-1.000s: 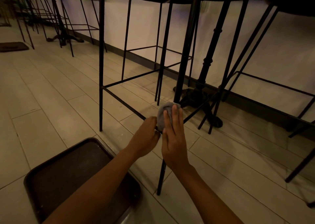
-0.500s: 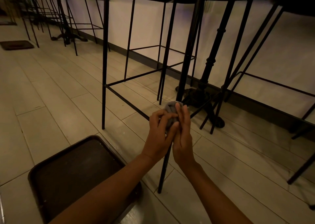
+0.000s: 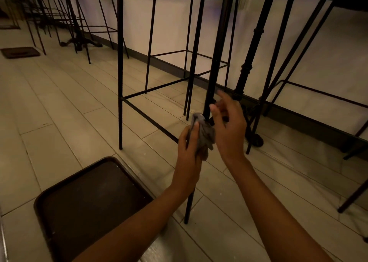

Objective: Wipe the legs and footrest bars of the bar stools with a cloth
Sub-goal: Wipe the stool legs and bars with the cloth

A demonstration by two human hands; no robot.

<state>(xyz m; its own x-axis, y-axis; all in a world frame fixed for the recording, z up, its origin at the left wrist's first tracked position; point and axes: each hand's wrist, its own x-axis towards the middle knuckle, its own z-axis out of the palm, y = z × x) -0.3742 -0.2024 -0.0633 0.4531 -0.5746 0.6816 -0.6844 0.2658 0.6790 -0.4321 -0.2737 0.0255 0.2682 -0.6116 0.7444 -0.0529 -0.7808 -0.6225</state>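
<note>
A black metal bar stool stands in front of me, its near leg [image 3: 216, 58] running down behind my hands and its footrest bar [image 3: 148, 118] stretching left to the far-left leg [image 3: 120, 82]. My left hand [image 3: 189, 144] grips a crumpled grey cloth [image 3: 204, 134] just in front of the near leg at footrest height. My right hand [image 3: 229, 126] hovers beside the cloth on the right, fingers spread, holding nothing. Whether the cloth touches the leg I cannot tell.
A dark brown tray [image 3: 87, 204] lies on the tiled floor at lower left. A cast-iron table pedestal [image 3: 247, 70] stands right behind the stool. More stools line the white bar wall to the right [image 3: 298, 66] and far left [image 3: 83, 20]. A dark mat [image 3: 20, 52] lies far left.
The cloth passed from my right hand into my left hand. My right hand let go and opened, lifting off to the right. The view shifted slightly right.
</note>
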